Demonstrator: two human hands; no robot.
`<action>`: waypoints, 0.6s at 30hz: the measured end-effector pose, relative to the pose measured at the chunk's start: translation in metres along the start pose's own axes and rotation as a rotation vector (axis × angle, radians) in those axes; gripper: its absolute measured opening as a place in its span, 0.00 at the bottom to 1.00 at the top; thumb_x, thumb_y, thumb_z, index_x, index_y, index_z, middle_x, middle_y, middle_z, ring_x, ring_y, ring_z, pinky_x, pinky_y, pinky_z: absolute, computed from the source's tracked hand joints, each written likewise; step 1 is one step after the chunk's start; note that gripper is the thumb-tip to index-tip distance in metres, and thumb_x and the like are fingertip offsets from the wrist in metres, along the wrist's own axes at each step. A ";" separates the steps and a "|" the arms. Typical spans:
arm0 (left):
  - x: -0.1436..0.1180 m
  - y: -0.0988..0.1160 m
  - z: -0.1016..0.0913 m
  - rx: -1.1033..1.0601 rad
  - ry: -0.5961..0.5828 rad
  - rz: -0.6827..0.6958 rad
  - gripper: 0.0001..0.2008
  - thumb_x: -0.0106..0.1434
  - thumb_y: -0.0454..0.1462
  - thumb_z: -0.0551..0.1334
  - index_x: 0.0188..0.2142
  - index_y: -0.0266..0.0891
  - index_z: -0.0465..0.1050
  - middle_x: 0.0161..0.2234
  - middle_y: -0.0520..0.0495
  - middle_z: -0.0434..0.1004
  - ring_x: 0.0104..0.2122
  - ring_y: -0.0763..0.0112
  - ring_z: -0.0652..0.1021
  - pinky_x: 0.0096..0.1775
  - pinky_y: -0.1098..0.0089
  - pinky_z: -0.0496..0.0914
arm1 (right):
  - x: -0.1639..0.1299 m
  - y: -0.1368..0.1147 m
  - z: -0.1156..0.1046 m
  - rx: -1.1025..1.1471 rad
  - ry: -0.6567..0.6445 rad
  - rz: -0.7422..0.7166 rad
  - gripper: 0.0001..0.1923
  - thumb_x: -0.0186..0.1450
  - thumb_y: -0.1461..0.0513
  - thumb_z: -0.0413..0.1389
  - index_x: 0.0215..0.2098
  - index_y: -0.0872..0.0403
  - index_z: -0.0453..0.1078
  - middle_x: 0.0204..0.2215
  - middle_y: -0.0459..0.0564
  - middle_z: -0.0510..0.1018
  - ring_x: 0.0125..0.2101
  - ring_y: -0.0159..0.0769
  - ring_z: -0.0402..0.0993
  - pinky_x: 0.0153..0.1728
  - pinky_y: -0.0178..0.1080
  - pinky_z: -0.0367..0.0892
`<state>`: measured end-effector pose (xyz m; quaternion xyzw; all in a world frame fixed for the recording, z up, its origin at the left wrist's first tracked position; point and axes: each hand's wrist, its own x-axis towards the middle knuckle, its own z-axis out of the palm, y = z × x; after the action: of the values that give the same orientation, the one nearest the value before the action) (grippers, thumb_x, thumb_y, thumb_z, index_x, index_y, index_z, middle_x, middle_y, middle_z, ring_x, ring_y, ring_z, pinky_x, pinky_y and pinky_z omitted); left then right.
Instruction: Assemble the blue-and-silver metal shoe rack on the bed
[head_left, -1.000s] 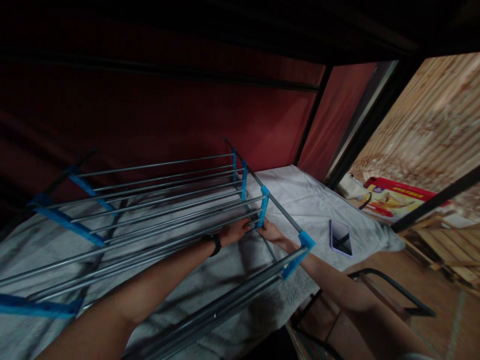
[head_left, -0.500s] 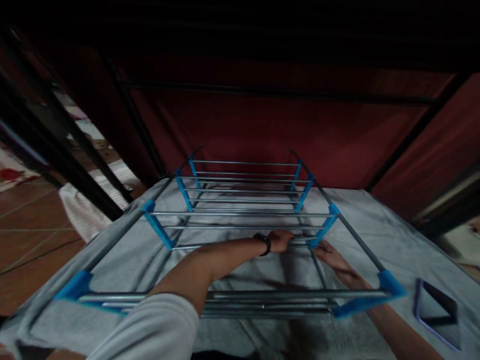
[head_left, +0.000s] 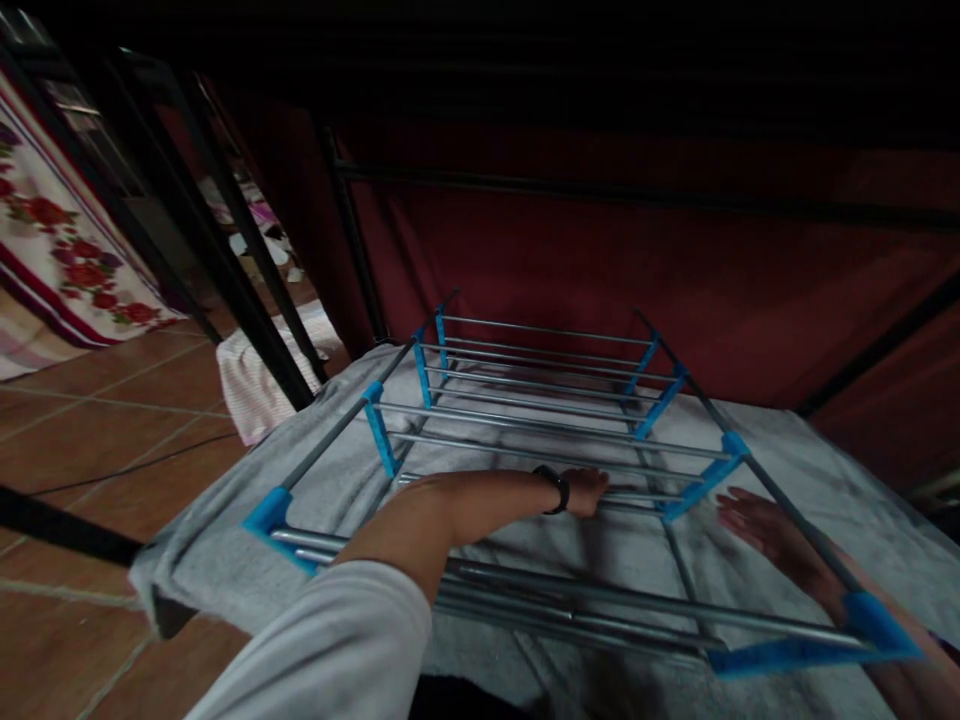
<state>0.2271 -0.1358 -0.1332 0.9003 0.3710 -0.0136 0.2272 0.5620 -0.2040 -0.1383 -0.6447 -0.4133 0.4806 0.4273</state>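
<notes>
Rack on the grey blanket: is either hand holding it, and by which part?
The left hand has its grip on a metal rail near the middle of the rack. The right hand lies open on the blanket, holding nothing.

Metal rod rack [head_left: 540, 420] (blue plastic joints), lying flat on grey cloth

Shiny metal rack rods [head_left: 525, 425], matt blue plastic joints [head_left: 379, 440], nubbly grey cloth [head_left: 825, 470]

Left hand [head_left: 589, 491] grips a steel rod of the metal rack [head_left: 540, 420] with blue plastic connectors [head_left: 380, 440], rack lying on a grey blanket [head_left: 825, 470]. Right hand [head_left: 757, 520] flat, fingers spread, just beside a blue bracket, under the side rail. Black wristband [head_left: 556, 487] on left wrist. Dark red curtain [head_left: 600, 260] behind.
</notes>
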 end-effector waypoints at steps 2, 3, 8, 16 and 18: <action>-0.014 0.003 -0.004 0.019 -0.032 -0.025 0.27 0.58 0.29 0.67 0.58 0.25 0.73 0.58 0.20 0.74 0.56 0.39 0.79 0.53 0.49 0.77 | -0.001 -0.022 -0.016 0.017 0.075 0.003 0.18 0.56 0.49 0.61 0.42 0.45 0.75 0.59 0.67 0.76 0.60 0.59 0.75 0.63 0.51 0.70; -0.024 0.004 -0.006 0.024 -0.054 -0.028 0.25 0.58 0.30 0.67 0.56 0.25 0.75 0.58 0.20 0.74 0.55 0.38 0.79 0.53 0.50 0.77 | -0.004 -0.034 -0.023 0.020 0.135 -0.021 0.17 0.57 0.50 0.61 0.43 0.44 0.76 0.59 0.67 0.76 0.61 0.58 0.74 0.61 0.48 0.71; -0.098 0.019 -0.041 -0.046 -0.153 0.019 0.05 0.58 0.38 0.72 0.35 0.43 0.84 0.41 0.39 0.86 0.47 0.46 0.84 0.50 0.57 0.78 | -0.054 -0.106 -0.031 -0.184 0.228 -0.441 0.22 0.65 0.46 0.59 0.57 0.34 0.74 0.65 0.56 0.72 0.67 0.56 0.66 0.64 0.50 0.70; -0.291 0.019 -0.213 -0.333 -0.086 -0.093 0.15 0.66 0.47 0.64 0.47 0.47 0.84 0.41 0.61 0.86 0.45 0.65 0.83 0.48 0.70 0.75 | -0.129 -0.177 0.104 -0.413 -0.510 -0.197 0.29 0.57 0.40 0.67 0.49 0.47 0.82 0.55 0.62 0.80 0.55 0.55 0.79 0.60 0.52 0.73; -0.337 -0.014 -0.232 -0.415 0.185 -0.168 0.21 0.66 0.48 0.63 0.52 0.41 0.82 0.39 0.64 0.84 0.44 0.66 0.82 0.51 0.63 0.74 | -0.121 -0.166 0.147 -0.537 -0.765 -0.193 0.30 0.62 0.42 0.62 0.55 0.49 0.80 0.56 0.56 0.81 0.57 0.52 0.77 0.62 0.53 0.72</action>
<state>-0.0600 -0.2523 0.1344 0.7976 0.4588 0.1265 0.3706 0.3746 -0.2470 0.0255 -0.4680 -0.7084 0.5177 0.1053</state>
